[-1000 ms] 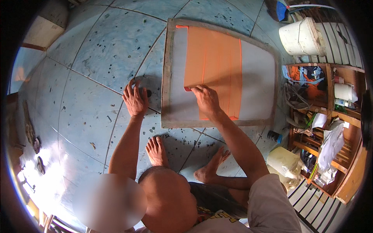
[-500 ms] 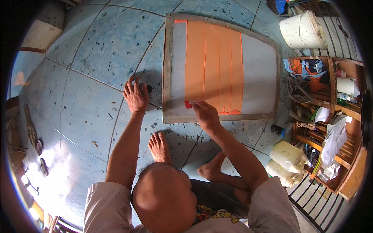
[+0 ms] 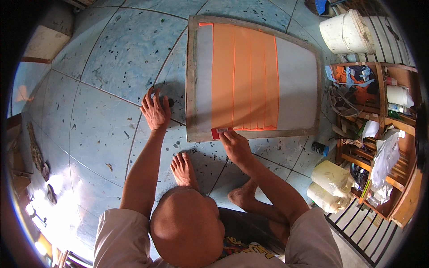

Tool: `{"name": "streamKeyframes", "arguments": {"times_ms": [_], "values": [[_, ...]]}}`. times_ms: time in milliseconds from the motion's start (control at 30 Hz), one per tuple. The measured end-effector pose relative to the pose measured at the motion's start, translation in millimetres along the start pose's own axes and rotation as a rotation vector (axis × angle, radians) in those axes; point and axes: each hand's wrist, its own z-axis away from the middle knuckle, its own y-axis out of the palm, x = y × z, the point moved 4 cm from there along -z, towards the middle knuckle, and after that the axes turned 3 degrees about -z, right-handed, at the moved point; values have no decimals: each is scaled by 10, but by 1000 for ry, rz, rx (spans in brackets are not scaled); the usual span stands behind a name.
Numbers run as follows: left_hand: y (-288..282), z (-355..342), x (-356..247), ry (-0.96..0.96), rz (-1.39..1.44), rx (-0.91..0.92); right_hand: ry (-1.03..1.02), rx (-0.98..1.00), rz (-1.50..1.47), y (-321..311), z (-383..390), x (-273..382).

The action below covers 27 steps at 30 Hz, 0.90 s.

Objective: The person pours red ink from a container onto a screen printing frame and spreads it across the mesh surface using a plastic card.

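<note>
A blue tiled floor (image 3: 103, 116) spreads under everything, and on it, far and to the right of the person, lies a flat wooden frame (image 3: 191, 80) holding a pale panel (image 3: 298, 85). On that panel, left of its middle, runs an orange band (image 3: 245, 67), its long axis going far to near, with thin raised ridges along the same line. The right hand (image 3: 237, 147) is the nearer one to it, at the frame's near side, thumb and fingers pinching a red card (image 3: 216, 133). The left hand (image 3: 155, 112) is spread on the floor left of the frame, apart from it, grasping nothing that shows. The card sits at the band's near left corner, long edge roughly left to right, across the ridges; whether it touches the near rim I cannot tell. Smallest, a dark round object (image 3: 170, 102) stands just right of the left hand.
</note>
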Motion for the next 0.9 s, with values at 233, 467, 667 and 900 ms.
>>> {"name": "streamKeyframes", "arguments": {"times_ms": [233, 467, 667, 900], "values": [[-9, 13, -5, -7, -9, 0, -63, -87, 17, 56, 76, 16], [-3, -11, -6, -6, 6, 1, -17, -70, 30, -45, -9, -9], [-9, -9, 4, -9, -1, 3, 12, -149, -66, -454, -417, -202], [-35, -31, -17, -31, 39, 34, 1, -341, -120, -814, -1634, -775]]}}
